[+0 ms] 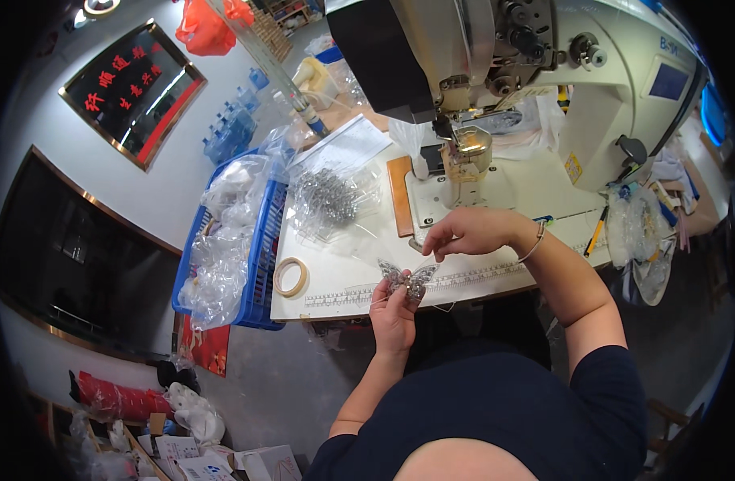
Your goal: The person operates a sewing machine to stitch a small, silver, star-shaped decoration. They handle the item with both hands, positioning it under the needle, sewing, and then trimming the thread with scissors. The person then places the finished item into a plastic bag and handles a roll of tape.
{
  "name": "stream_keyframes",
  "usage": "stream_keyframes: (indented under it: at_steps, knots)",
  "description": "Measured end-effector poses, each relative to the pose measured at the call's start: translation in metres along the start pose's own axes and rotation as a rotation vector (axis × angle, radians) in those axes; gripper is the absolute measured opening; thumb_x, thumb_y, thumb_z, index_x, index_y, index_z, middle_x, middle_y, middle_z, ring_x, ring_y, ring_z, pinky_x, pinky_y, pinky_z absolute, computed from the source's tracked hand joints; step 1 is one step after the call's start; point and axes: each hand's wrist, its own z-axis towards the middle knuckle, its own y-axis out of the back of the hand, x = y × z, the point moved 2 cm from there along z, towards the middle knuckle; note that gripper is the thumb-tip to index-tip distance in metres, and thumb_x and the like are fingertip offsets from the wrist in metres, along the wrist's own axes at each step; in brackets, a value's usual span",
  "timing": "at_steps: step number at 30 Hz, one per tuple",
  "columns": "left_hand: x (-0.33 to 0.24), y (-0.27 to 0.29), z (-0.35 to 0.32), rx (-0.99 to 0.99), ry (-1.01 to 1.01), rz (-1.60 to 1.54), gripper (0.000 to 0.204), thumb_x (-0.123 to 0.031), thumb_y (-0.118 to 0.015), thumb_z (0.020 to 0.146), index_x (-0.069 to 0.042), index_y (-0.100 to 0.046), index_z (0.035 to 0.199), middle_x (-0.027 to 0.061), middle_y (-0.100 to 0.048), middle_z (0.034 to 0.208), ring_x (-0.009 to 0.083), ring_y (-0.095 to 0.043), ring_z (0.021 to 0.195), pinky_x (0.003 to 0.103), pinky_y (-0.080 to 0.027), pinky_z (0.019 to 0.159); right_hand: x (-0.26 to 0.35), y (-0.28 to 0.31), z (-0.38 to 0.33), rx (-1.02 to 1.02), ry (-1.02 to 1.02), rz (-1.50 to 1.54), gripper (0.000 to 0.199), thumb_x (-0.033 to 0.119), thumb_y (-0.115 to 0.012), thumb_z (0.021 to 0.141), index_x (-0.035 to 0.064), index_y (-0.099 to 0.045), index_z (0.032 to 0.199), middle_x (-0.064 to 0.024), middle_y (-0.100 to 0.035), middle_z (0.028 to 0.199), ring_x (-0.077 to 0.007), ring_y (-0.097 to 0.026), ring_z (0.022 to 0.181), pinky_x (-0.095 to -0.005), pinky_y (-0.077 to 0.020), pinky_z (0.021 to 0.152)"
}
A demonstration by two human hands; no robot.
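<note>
A dark-blue shirt (496,401) is nearest the camera, worn by a person facing a sewing machine (528,80). On the machine's near side, above the white surface (335,276), the left hand (395,321) pinches a silvery butterfly ornament (416,285). The right hand (473,232), fingers bent, hovers beside one wing; whether it grips anything cannot be told. Left of the machine: silvery pieces (331,199), a tape roll (300,285).

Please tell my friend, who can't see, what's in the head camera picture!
A person's left hand holds a silvery butterfly-shaped piece at a white table, with the right hand beside it. A sewing machine stands ahead; to the left are a tape roll, a silvery pile and a blue basket of clear plastic.
</note>
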Motion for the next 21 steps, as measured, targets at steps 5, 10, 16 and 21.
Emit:
stream_keyframes:
  at_steps: [5,10,16,21]
  knots:
    - [0.000,-0.003,-0.002,-0.007,-0.010,-0.018,0.028,0.001,-0.052,0.088,-0.005,-0.048,0.115,0.0135,-0.058,0.114,0.0231,-0.060,0.099,0.041,-0.052,0.086,-0.001,-0.002,0.002,-0.072,0.007,-0.074,0.020,0.008,-0.060,0.084,0.0024,-0.063,0.102,-0.0094,-0.068,0.089,-0.0167,-0.064,0.082,-0.0294,-0.0487,0.077]
    - [0.005,-0.005,-0.004,0.048,-0.046,0.052,0.027,0.002,-0.052,0.088,0.000,-0.048,0.115,0.0139,-0.059,0.110,0.0220,-0.061,0.098,0.039,-0.053,0.086,0.025,-0.024,0.015,-0.384,0.223,-0.114,0.023,0.016,-0.069,0.079,0.0038,-0.064,0.098,-0.0082,-0.060,0.085,-0.0189,-0.059,0.076,-0.0297,-0.0474,0.067]
    - [0.005,-0.005,-0.001,0.090,-0.025,0.122,0.034,0.001,-0.051,0.088,0.003,-0.045,0.121,0.0138,-0.057,0.113,0.0224,-0.061,0.099,0.040,-0.052,0.088,0.018,-0.046,0.028,-0.403,0.148,-0.076,0.016,0.016,-0.071,0.076,0.0041,-0.064,0.084,-0.0079,-0.054,0.093,-0.0189,-0.057,0.085,-0.0278,-0.0494,0.069]
    - [0.001,-0.011,-0.007,0.108,0.030,0.045,0.035,-0.007,-0.045,0.092,0.005,-0.044,0.125,0.0166,-0.055,0.118,0.0252,-0.058,0.105,0.042,-0.048,0.093,0.012,-0.054,0.032,-0.443,0.064,0.104,0.015,0.014,-0.069,0.076,0.0012,-0.062,0.080,-0.0100,-0.056,0.099,-0.0193,-0.058,0.082,-0.0282,-0.0491,0.074]
